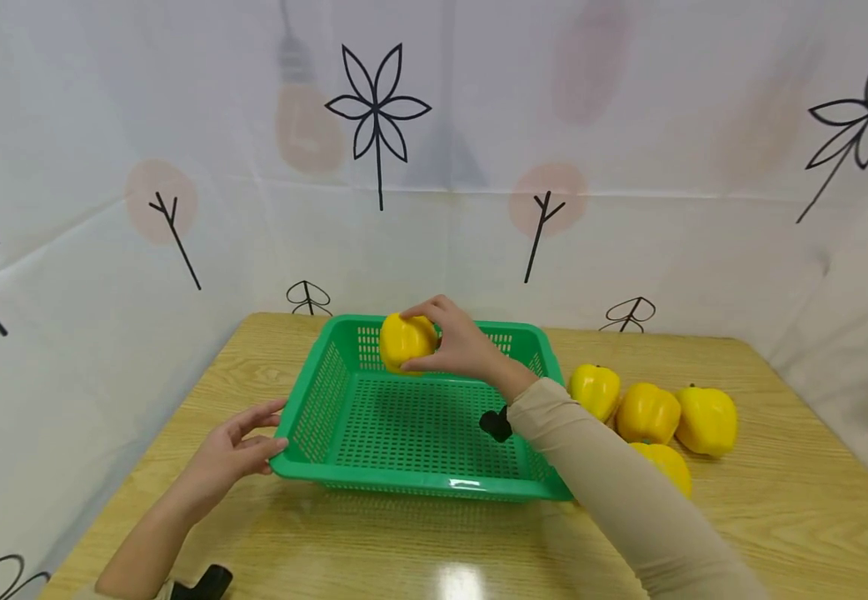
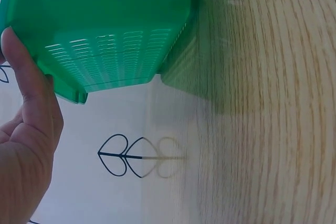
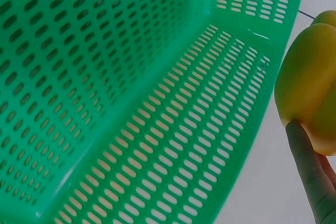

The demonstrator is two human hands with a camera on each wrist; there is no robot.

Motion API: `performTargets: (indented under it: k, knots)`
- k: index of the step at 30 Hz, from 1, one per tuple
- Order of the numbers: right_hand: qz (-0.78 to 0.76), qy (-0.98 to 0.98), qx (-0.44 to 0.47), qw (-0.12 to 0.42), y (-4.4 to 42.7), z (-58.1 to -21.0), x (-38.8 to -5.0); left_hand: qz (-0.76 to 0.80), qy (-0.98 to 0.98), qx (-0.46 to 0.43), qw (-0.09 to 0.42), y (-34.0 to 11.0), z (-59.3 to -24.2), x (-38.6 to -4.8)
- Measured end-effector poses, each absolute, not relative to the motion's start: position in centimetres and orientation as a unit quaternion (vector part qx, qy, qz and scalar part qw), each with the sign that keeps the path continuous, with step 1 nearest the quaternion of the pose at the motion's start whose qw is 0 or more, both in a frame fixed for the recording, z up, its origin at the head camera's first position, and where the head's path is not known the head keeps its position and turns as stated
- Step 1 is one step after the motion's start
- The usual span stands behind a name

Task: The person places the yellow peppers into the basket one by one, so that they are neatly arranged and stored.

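Observation:
In the head view a yellow bell pepper [image 1: 407,342] is pinched between the thumb and fingers of the right hand [image 1: 458,340], over the back part of a green basket [image 1: 434,485]. The right wrist view has this pepper [image 3: 310,85] at its right edge, a fingertip of the hand [image 3: 311,169] against it, beside the basket's perforated wall [image 3: 173,145]. At the basket's front left corner, the left hand [image 1: 217,458] grips the rim with thumb and fingers. The left wrist view has that hand [image 2: 31,119] at the rim of the basket [image 2: 105,51].
Several yellow peppers [image 1: 647,412] lie on the wooden table [image 1: 794,500] right of the basket, one partly hidden by the right sleeve [image 1: 614,483]. A white cloth with plant drawings [image 1: 434,250] hangs behind the table. The basket's visible floor holds nothing.

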State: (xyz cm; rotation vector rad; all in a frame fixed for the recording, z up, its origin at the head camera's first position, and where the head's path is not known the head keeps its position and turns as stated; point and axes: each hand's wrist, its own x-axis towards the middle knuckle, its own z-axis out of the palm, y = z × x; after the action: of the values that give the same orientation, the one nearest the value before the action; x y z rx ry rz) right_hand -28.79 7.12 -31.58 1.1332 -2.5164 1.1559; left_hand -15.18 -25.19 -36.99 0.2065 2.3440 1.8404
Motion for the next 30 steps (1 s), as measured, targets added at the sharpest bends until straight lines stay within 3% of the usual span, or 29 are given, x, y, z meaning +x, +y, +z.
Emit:
performTargets:
  k: [30]
  knots:
    - [0.288,-0.883,0.371,-0.017,3.8,-36.8,-30.8,0.614,0.783,0.069,0.077,-25.3,-37.0,-15.3]
